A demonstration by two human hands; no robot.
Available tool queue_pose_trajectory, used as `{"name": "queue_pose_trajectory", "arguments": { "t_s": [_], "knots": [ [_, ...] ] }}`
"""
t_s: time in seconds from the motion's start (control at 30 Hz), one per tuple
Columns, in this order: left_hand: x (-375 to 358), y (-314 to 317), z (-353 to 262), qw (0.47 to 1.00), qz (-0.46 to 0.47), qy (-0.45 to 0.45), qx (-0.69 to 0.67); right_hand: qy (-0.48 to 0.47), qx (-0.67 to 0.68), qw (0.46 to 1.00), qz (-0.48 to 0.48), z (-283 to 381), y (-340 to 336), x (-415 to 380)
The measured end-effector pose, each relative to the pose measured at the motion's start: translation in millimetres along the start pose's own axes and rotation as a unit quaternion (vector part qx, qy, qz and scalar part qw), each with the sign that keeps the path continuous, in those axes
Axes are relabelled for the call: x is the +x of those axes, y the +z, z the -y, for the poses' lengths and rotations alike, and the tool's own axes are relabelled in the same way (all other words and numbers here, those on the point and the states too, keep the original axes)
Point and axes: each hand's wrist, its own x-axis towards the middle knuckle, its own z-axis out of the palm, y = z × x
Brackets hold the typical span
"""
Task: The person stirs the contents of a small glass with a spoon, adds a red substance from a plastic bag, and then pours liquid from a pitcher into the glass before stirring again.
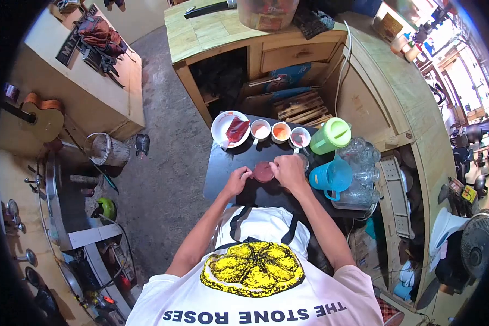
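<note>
A cup of dark reddish liquid (263,172) stands on the black tabletop (218,176) between my hands. On its left side, the fingers of my left hand (237,181) are pinched at the cup, apparently on its handle. My right hand (289,170) is closed over the right rim; whatever its fingers hold is too small and covered to make out. Behind the cup is a row of white cups: one with pinkish contents (260,129), one with orange contents (281,131), and another (300,137). A white bowl (219,130) holds a dark red packet (237,130).
A green lidded pitcher (326,138) and a blue pitcher (327,176) stand to the right. Several clear glass jars (363,174) crowd the right edge. A wooden counter (201,35) borders the back. Wooden slats (303,106) lie beneath it.
</note>
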Motion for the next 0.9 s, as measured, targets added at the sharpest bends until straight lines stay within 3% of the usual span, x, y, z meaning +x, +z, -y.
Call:
{"name": "queue_pose_trajectory", "arguments": {
  "t_s": [0.03, 0.13, 0.23, 0.33, 0.43, 0.53, 0.63, 0.73, 0.9],
  "knots": [
    [-2, 0, -1, 1.000, -0.001, 0.000, 0.000, -0.016, -0.033, 0.999, -0.027, 2, -2, 0],
    [-2, 0, 4, 1.000, -0.002, -0.002, -0.006, 0.000, -0.049, 0.998, 0.034, -8, 6, -4],
    [-2, 0, 0, 1.000, -0.005, 0.001, -0.005, 0.016, 0.049, 0.992, 0.114, -10, 6, -3],
    [-3, 1, -1, 1.000, -0.011, 0.000, -0.003, 0.042, 0.032, 0.998, 0.040, 2, 0, -2],
    [-4, 1, -1, 1.000, -0.017, 0.006, -0.007, -0.008, -0.071, 0.997, 0.009, -3, 5, 0],
    [-4, 1, -2, 1.000, -0.020, 0.011, -0.013, 0.001, -0.031, 0.994, 0.102, -6, 8, -3],
    [-3, 2, -5, 1.000, -0.016, 0.008, -0.015, -0.008, 0.014, 0.995, 0.103, 2, 11, -1],
    [-2, -1, -7, 1.000, -0.019, 0.007, -0.014, -0.046, -0.035, 0.998, -0.024, 3, 15, -2],
    [-5, 2, -7, 1.000, -0.021, 0.007, -0.020, -0.016, -0.015, 0.993, 0.116, -7, 11, -8]
  ]
}}
